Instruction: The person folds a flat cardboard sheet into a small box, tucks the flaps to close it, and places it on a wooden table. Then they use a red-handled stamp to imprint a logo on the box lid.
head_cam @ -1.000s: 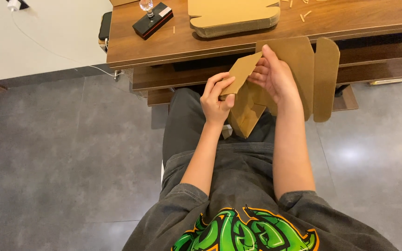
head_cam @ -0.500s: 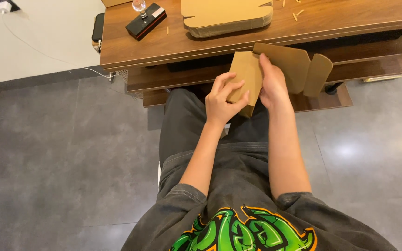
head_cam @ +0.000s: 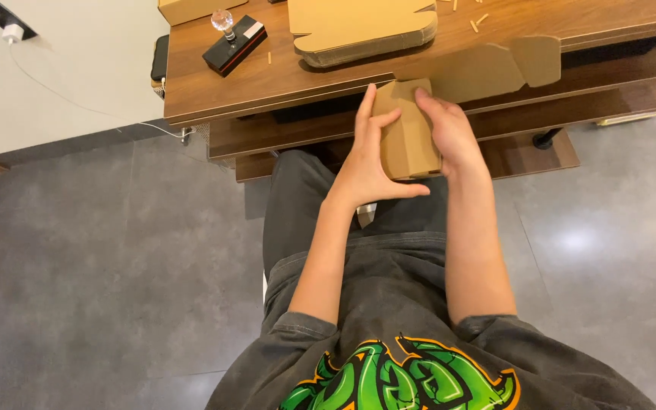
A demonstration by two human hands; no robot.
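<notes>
Cardboard box (head_cam: 410, 137) raised to table edge (head_cam: 267, 106); both hands (head_cam: 366, 171) gripping.

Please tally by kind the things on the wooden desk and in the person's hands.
Cardboard pieces: 3 - folded piece held by left hand and right hand, flat stack, box corner
Black base with clear ball: 1
Small wooden sticks: about 4
Total: about 8, desk aside

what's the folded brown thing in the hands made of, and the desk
Folded piece, held by left hand and right hand: looks like plain brown cardboard, matte, with sharp creases. Desk: wood-grain top, slight sheen; solid wood or laminate, can't tell.
</notes>
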